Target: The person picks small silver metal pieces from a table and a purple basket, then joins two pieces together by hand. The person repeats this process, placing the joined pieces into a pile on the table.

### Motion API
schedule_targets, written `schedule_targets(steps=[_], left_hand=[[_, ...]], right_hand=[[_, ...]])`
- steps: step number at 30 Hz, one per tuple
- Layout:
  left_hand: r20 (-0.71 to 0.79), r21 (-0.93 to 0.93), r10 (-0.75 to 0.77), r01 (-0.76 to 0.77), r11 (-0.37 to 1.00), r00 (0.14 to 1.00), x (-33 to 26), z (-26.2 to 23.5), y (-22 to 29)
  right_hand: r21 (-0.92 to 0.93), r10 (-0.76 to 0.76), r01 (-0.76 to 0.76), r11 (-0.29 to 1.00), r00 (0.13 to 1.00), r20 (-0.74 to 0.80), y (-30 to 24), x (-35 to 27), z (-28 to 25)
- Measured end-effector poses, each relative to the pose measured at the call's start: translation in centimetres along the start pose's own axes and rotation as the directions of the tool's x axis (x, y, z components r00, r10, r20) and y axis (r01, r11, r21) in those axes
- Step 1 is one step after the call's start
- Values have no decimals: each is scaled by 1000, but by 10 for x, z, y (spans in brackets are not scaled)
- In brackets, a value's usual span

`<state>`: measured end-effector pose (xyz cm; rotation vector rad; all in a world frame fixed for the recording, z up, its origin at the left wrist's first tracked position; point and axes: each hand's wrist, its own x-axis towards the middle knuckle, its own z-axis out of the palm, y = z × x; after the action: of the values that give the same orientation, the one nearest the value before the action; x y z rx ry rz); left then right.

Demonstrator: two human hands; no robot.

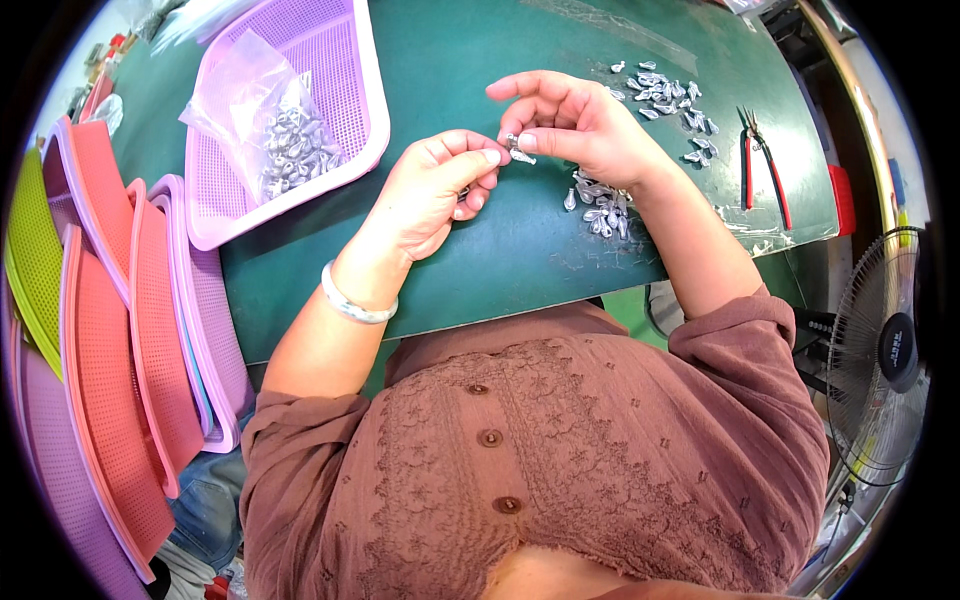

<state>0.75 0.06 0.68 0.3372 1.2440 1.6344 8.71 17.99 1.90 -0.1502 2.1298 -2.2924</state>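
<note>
Over the green table, my left hand (440,190) and my right hand (565,125) meet fingertip to fingertip. Pinched between the right thumb and fingers is a small silver-grey metal piece (521,154), drop-shaped like a clasp. The left thumb and forefinger are closed at its edge, and something dark and small shows among the curled left fingers; its kind cannot be made out. Beneath my right wrist lies a pile of similar metal pieces (604,215). Another scatter of them (668,94) spreads beyond the right hand.
A lilac basket (372,130) holds a clear plastic bag (240,95) of the same pieces. Red-handled pliers (765,170) lie at the right. Stacked pink and purple baskets (110,350) stand at the left; a fan (880,350) is beside the table's right end.
</note>
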Motion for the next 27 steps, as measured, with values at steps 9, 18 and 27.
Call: schedule_targets(steps=[9,18,27], left_hand=[[9,5,12,-12,1000,1000,0,0,-1],[-4,20,16,-16,1000,1000,0,1,-1],[-8,28,8,-8,1000,1000,1,0,-2]], right_hand=[[31,44,-43,999,999,-27,0,1,-1],[47,66,-65,997,997,-36,0,1,-1],[-23,-12,12,1000,1000,-7,-1,0,1]])
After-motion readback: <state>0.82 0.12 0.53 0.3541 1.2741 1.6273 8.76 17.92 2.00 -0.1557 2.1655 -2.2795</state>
